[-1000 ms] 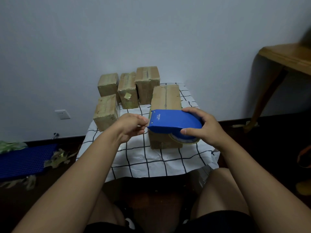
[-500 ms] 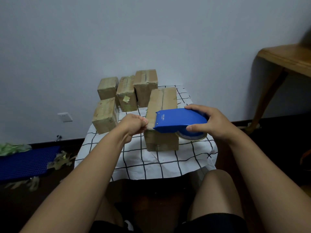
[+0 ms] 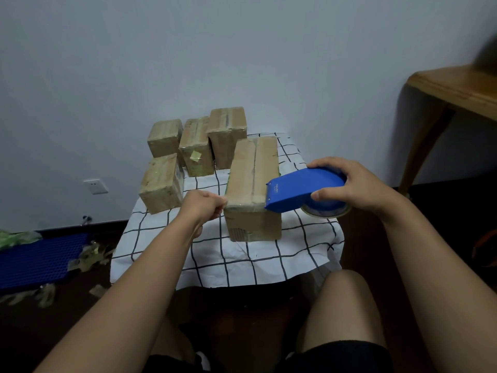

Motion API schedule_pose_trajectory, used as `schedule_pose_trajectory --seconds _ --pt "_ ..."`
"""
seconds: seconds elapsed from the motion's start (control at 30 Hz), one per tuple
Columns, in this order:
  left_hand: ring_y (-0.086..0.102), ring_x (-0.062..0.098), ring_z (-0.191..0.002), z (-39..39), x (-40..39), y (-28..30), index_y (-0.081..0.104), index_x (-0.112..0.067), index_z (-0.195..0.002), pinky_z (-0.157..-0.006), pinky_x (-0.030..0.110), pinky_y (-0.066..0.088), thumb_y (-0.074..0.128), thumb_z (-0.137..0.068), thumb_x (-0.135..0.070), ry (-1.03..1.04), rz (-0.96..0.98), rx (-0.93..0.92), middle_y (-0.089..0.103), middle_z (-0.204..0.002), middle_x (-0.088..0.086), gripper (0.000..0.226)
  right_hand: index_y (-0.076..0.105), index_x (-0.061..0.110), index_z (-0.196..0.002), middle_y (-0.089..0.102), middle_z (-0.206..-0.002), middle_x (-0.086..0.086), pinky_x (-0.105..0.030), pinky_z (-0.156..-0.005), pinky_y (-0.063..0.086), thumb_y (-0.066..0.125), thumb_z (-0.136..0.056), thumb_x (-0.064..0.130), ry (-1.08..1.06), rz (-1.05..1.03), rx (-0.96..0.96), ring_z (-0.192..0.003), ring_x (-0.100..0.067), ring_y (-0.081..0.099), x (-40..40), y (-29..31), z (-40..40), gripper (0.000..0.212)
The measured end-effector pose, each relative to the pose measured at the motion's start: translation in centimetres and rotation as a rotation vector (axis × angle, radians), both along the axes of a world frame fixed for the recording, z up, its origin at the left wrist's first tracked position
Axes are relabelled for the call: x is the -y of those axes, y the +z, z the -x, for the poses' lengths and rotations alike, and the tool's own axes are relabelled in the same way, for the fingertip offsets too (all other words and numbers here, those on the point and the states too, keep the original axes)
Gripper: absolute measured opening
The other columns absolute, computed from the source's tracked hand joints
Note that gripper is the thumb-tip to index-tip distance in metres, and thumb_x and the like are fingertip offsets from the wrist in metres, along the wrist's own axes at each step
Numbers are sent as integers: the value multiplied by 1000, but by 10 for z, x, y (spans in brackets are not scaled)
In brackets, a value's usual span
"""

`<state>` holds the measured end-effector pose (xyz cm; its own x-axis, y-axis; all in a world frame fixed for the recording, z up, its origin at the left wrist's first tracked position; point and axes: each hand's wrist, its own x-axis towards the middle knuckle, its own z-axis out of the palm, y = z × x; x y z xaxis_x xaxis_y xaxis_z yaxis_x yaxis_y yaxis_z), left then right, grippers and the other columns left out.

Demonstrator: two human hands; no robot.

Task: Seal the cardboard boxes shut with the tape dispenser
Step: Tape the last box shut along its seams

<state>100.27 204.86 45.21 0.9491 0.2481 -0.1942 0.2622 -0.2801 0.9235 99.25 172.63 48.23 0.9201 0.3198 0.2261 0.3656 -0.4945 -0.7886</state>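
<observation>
A long cardboard box (image 3: 252, 168) lies on the checked cloth (image 3: 242, 259) in front of me, its top seam running away from me. My right hand (image 3: 357, 187) grips the blue tape dispenser (image 3: 301, 191), whose cutting edge hangs over the box's near right corner. My left hand (image 3: 204, 205) is curled at the box's near left corner, pinching the end of a clear strip of tape that stretches across the box's near edge to the dispenser. Several smaller cardboard boxes (image 3: 161, 181) stand behind and to the left.
A wooden table (image 3: 457, 90) juts in at the right. On the dark floor at left lie a blue plastic mat (image 3: 37, 259) and scraps of used tape (image 3: 88, 257). A wall socket (image 3: 95, 186) sits low on the grey wall. My knees are below the cloth.
My right hand has drawn the dispenser to the right, away from my left hand, pulling out tape across the box's near end. My left hand stayed at the left corner.
</observation>
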Motion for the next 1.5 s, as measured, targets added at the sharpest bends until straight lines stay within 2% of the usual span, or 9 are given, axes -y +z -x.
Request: schedule_pose_trajectory --seconds 0.17,0.37,0.5,0.7,0.83,0.93,1.1,1.27,1.5 --pt "54 17 -57 -3 4 0 65 -4 -70 -54 24 50 68 -86 -6 12 15 -12 63 -68 10 16 62 46 -112 57 -120 17 -21 -89 45 75 -61 50 -18 37 15 -108 0 57 -3 0 -1 53" --pt "54 15 -58 -4 4 1 62 -6 -69 -45 19 39 66 -85 -4 -3 -120 30 66 -70 5 16 62 42 -116 57 -124 10 -24 -92 44 76 -63 43 -36 32 24 -111 -5 56 -7 2 -3 54" --pt "53 16 -60 -6 6 2 61 -7 -67 -51 22 35 68 -82 -4 -12 -185 32 62 -64 2 16 62 38 -119 57 -124 10 -16 -86 41 75 -63 42 -46 45 19 -108 3 55 -10 3 -3 57" --pt "51 25 -65 -9 6 2 60 -8 -70 -62 30 41 64 -87 -14 10 -299 79 62 -71 6 19 61 37 -121 56 -124 9 -18 -87 41 75 -64 43 -52 69 32 -110 -1 55 -13 6 -3 59" --pt "53 27 -76 -11 7 3 57 -10 -72 -73 41 51 60 -94 -19 36 -228 125 60 -78 6 23 60 40 -121 56 -123 11 -18 -87 42 75 -64 45 -52 77 47 -110 -1 55 -13 11 -4 58" --pt "56 21 -82 -11 5 5 53 -14 -66 -85 42 51 61 -94 -19 51 -145 119 60 -80 1 30 61 40 -119 57 -121 11 -19 -90 42 75 -64 43 -51 70 52 -110 -2 55 -12 14 -3 57" --pt "55 25 -77 -9 3 1 52 -11 -66 -77 35 47 65 -91 -18 40 -143 69 60 -78 9 29 60 42 -117 57 -121 14 -17 -88 41 74 -64 45 -47 84 53 -108 2 55 -9 15 -3 55" --pt "56 27 -77 -7 5 -4 58 -7 -70 -84 43 53 66 -91 -17 26 -165 29 59 -78 13 25 61 42 -118 56 -125 7 -28 -92 47 70 -56 61 -45 109 36 -111 -10 56 -11 10 -5 66" --pt "61 28 -79 -10 5 -5 68 9 -85 -88 50 55 69 -89 -16 17 -164 -14 64 -83 17 25 60 46 -117 56 -124 12 -25 -90 46 70 -55 62 -41 111 27 -110 -4 55 -11 6 -8 65"
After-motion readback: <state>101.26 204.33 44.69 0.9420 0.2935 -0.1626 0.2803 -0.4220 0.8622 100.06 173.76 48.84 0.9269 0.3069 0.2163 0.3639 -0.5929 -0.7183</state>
